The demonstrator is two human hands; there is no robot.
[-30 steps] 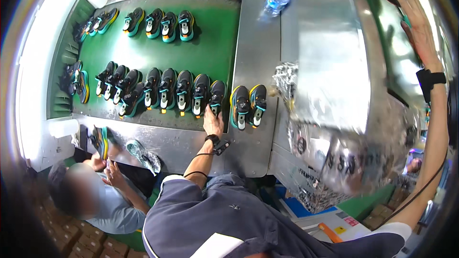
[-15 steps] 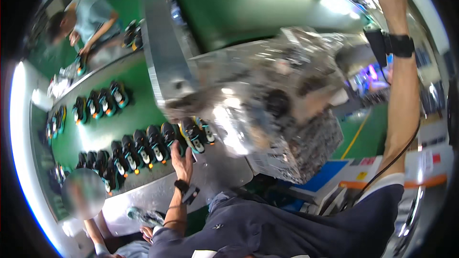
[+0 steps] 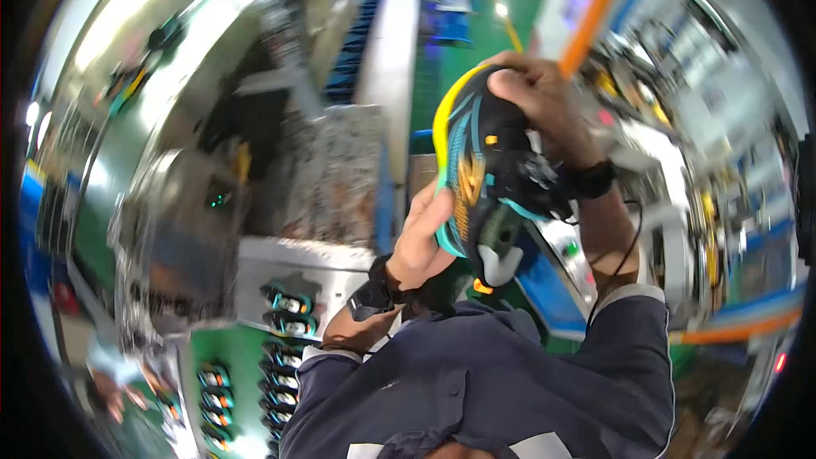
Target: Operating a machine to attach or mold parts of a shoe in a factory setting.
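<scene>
A black running shoe with a yellow-to-teal sole and orange side marks is held up in front of my chest, toe upward and heel downward. My right hand is closed round its toe end, thumb over the black upper. My left hand grips the sole edge lower down, near the heel, with the thumb on the side. The shoe's dark laces hang toward my right wrist. An orange tab shows at the heel. My palms and part of the fingers are hidden behind the shoe.
A foil-wrapped machine stands on the left, with a metal ledge below it. Several similar shoes line a green surface at lower left, near another person. An orange bar and a blue panel are on the right.
The view has swung to the right. My left hand has left the row of shoes, and my right hand has come down from the far upper right. Both now hold one shoe.
</scene>
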